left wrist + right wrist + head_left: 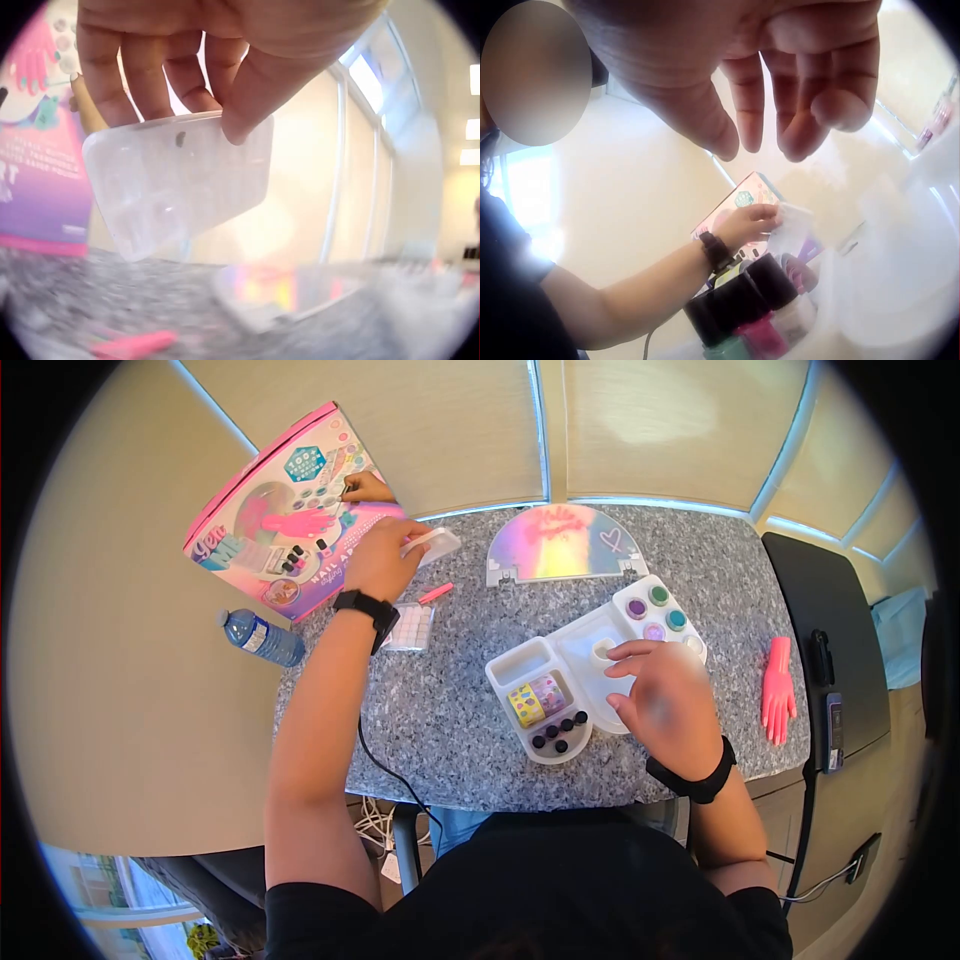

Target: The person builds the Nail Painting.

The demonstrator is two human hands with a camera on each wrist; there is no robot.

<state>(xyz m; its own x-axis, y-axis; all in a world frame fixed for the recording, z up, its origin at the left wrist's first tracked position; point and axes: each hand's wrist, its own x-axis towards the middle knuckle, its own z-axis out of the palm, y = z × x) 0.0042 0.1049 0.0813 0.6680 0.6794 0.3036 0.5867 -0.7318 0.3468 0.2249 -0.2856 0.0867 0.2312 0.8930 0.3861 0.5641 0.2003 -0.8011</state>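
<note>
My left hand (384, 560) pinches a flat, translucent white plastic case (180, 184) by its upper edge, thumb on one face and fingers behind. Faint compartments show through its wall. The case is held up in front of the nail art box (300, 510). Over the white moulded tray (520, 658) hovers my right hand (675, 705), fingers loosely bent with nothing between them. In the tray sit two patterned rolls (536, 700), several small black-capped bottles (566, 726) and several round pots of colour (658, 596), some partly behind the hand.
A half-round iridescent panel (570, 545) lies at the back of the granite table (450, 710). Near my left forearm are a pink stick (436, 593) and a pack of white squares (411, 628). A water bottle (262, 637) stands left; a pink model hand (778, 690) lies right.
</note>
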